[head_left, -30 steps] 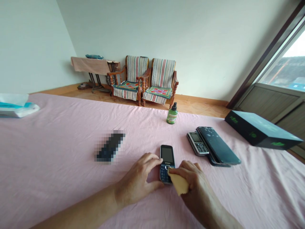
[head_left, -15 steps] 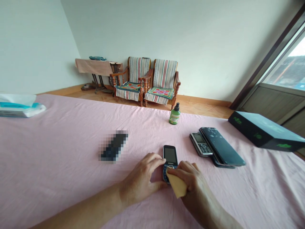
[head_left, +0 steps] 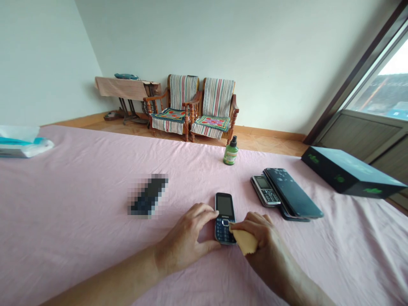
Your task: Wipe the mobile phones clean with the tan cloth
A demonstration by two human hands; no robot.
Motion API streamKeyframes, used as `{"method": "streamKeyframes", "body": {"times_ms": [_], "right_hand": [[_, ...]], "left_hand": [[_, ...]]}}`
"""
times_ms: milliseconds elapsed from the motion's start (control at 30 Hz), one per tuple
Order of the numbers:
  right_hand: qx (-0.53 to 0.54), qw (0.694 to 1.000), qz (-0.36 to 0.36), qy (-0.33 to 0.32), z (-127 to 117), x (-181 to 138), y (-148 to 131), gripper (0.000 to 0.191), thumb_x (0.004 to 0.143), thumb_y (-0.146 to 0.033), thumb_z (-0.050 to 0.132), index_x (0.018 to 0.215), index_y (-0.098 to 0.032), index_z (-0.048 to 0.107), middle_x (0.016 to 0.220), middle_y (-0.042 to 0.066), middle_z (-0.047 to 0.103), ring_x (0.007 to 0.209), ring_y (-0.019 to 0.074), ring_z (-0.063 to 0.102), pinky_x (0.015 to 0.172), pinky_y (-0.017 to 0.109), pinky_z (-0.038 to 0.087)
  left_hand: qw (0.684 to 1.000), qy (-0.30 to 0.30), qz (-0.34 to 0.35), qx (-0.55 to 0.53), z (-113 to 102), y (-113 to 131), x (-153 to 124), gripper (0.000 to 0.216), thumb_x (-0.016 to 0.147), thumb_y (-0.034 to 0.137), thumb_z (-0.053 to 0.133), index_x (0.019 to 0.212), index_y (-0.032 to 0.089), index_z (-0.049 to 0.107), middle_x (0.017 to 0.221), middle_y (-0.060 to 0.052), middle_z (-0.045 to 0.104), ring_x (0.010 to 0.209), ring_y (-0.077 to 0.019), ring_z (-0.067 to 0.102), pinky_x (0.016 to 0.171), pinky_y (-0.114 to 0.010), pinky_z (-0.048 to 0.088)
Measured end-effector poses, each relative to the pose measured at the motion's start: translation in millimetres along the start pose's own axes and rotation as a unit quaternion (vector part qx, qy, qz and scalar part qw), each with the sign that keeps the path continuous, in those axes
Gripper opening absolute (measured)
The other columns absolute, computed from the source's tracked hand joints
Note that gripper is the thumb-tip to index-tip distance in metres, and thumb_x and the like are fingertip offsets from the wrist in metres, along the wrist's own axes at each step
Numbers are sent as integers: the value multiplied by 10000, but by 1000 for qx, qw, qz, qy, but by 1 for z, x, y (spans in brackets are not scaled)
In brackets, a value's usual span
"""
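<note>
A dark blue keypad mobile phone (head_left: 225, 206) lies face up on the pink cloth, its screen end pointing away from me. My left hand (head_left: 188, 238) grips it along the left side, with a fingertip at the edge by the screen and the thumb at the lower corner. In my right hand (head_left: 263, 238) a yellow cleaning cloth (head_left: 245, 241) is pinched, and its tip touches the right side of the keypad. Part of the cloth is hidden inside the right fingers.
Right of the hands lie a silver keypad phone (head_left: 265, 191) and stacked smartphones (head_left: 293, 193). Behind stands a green spray bottle (head_left: 230, 152). A black box (head_left: 350, 172) is at far right, a blurred dark object (head_left: 149, 195) at left, and a tissue pack (head_left: 25, 144) at far left.
My right hand with the cleaning cloth has moved from the middle of the keypad to its right edge, uncovering more keys. The left hand keeps its hold. The whole view has shifted slightly.
</note>
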State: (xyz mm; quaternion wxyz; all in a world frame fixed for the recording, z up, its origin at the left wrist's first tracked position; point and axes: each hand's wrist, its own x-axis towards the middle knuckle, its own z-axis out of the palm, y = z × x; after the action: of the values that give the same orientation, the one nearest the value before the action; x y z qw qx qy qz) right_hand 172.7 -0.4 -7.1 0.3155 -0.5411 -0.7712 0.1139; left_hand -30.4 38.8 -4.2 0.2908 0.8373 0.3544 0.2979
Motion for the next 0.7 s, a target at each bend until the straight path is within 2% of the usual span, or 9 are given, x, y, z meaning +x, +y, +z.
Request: {"method": "streamKeyframes", "body": {"times_ms": [67, 233, 433, 700], "right_hand": [[-1, 1000, 3, -9, -2, -1, 4, 271, 761, -27, 539, 801, -231, 714, 682, 15, 569, 658, 165, 526, 649, 312, 309], [9, 1000, -5, -12, 1, 2, 9, 340, 795, -30, 527, 962, -258, 716, 714, 19, 561, 676, 168, 523, 638, 299, 318], [7, 1000, -5, -16, 1, 1, 7, 327, 773, -27, 550, 919, -258, 729, 691, 10, 546, 663, 162, 517, 643, 299, 318], [21, 1000, -4, -9, 5, 3, 11, 354, 778, -27, 532, 978, -253, 719, 716, 26, 546, 678, 174, 510, 629, 294, 331]], "left_hand": [[1000, 1, -2, 3, 0, 1, 0, 473, 737, 213, 763, 1169, 209, 570, 1138, -55, 575, 1081, -215, 550, 966, -375, 458], [1000, -7, -5, 6, 0, 1, 1, 497, 716, 163, 773, 1165, 202, 565, 1146, -52, 567, 1089, -210, 541, 970, -367, 453], [1000, -6, -4, 6, 0, -1, -1, 501, 723, 185, 773, 1176, 205, 558, 1147, -51, 564, 1089, -205, 536, 972, -362, 448], [1000, -12, -6, 11, 0, 1, 0, 521, 705, 160, 784, 1172, 193, 556, 1155, -54, 561, 1099, -205, 529, 980, -354, 441]]}}
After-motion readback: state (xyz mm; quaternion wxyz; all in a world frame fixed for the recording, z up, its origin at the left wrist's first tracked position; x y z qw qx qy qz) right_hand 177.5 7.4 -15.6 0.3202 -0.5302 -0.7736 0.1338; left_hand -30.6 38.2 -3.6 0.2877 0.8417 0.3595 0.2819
